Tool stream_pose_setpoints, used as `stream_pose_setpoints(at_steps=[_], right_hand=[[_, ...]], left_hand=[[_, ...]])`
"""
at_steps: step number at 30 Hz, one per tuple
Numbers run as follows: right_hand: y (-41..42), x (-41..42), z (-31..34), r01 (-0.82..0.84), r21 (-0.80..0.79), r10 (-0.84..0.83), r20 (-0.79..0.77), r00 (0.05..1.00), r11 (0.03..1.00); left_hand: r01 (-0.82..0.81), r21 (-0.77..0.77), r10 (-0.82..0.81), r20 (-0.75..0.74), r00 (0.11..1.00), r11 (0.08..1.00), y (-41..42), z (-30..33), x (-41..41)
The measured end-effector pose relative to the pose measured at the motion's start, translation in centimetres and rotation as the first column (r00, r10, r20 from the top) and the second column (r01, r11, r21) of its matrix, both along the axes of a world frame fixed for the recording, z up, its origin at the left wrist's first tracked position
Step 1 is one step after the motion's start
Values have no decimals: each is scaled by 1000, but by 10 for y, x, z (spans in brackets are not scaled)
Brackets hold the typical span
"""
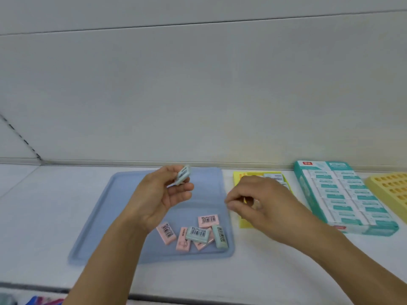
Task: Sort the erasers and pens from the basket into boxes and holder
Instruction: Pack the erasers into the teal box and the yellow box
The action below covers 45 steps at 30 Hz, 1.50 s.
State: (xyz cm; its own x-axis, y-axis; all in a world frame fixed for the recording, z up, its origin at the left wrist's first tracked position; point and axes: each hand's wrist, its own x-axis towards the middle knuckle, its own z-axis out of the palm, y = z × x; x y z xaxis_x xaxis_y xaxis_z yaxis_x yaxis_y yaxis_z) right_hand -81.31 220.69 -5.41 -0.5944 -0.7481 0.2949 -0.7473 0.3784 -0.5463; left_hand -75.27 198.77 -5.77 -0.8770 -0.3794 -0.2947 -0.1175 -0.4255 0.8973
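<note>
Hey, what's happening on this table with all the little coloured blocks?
A person is sorting erasers. The left hand holds one pale green eraser up above a blue tray, where a small pile of pink and green erasers still lies. The right hand, fingers curled, hovers by a yellow box; whether it holds anything is unclear. A teal box further right is packed full.

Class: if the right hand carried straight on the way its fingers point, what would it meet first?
Probably the left hand gripping the mint eraser; the right hand points left across the blue tray. Depth is unclear.
</note>
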Motion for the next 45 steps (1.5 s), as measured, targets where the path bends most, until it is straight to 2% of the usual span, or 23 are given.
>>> stream_pose_setpoints(at_steps=[2, 5, 7, 10, 12, 14, 16, 17, 19, 22, 24, 27, 32, 34, 36, 37, 39, 41, 43, 45], right_hand=[[-33, 12, 0, -92, 199, 104, -50, 993, 976], [-62, 16, -7, 15, 518, 137, -253, 958, 855], [-67, 13, -11, 51, 613, 140, -258, 956, 788], [-69, 6, -9, 1, 624, 124, -158, 980, 781], [-69, 3, -7, -32, 586, 128, -123, 984, 809], [-66, -1, -8, -18, 464, 72, -99, 993, 886], [-58, -5, -13, 47, 194, -39, -47, 998, 980], [-53, -5, -15, 66, 35, -65, -25, 998, 997], [-44, -7, -18, 45, -189, -56, -49, 997, 981], [-32, -5, -18, -4, -359, -25, -74, 997, 933], [-23, -3, -16, 57, -430, -41, 48, 998, 901], [-7, 3, -9, 233, -443, -74, 347, 935, 866], [4, 4, 1, 357, -481, -26, 567, 823, 801], [9, 2, 1, 379, -455, -14, 626, 780, 805], [14, -1, 2, 342, -421, -52, 565, 824, 840], [18, -3, 3, 300, -389, -94, 468, 879, 871], [27, -8, 5, 152, -283, -110, 160, 981, 947], [34, -15, 5, 63, -128, -72, -61, 996, 990], [40, -20, 3, 94, 17, -92, -107, 990, 995], [44, -22, -1, 132, 103, -128, -43, 991, 986]], left_hand=[[-41, 107, 39, 21, 999, 993, -3, -3, 4], [-56, 137, 48, 64, 997, 989, -8, -6, 9], [-47, 62, 41, 94, 995, 997, -11, -8, 12], [-19, -78, 29, 130, 991, 997, -10, -10, 16], [10, -165, 14, 144, 990, 986, -6, -10, 17], [60, -277, -15, 162, 987, 959, -1, -9, 18], [117, -373, -51, 183, 982, 920, 4, -9, 18], [145, -393, -78, 182, 980, 908, 6, -7, 19], [201, -358, -166, 125, 978, 912, 13, -3, 19], [236, -250, -243, 4, 970, 939, 24, 3, 15], [226, -257, -236, -8, 972, 940, 30, 5, 13], [207, -294, -219, -7, 976, 933, 37, 6, 9], [210, -307, -230, -32, 973, 928, 49, 6, 4], [217, -316, -243, -45, 969, 924, 54, 6, 2], [214, -335, -242, -44, 969, 918, 58, 7, 0], [209, -351, -237, -39, 971, 913, 60, 7, -1], [208, -404, -237, -22, 971, 891, 63, 5, -4], [221, -452, -250, -5, 968, 864, 69, 5, -5], [236, -460, -262, 8, 965, 856, 77, 4, -4], [241, -473, -262, 22, 965, 847, 84, 1, -3]])
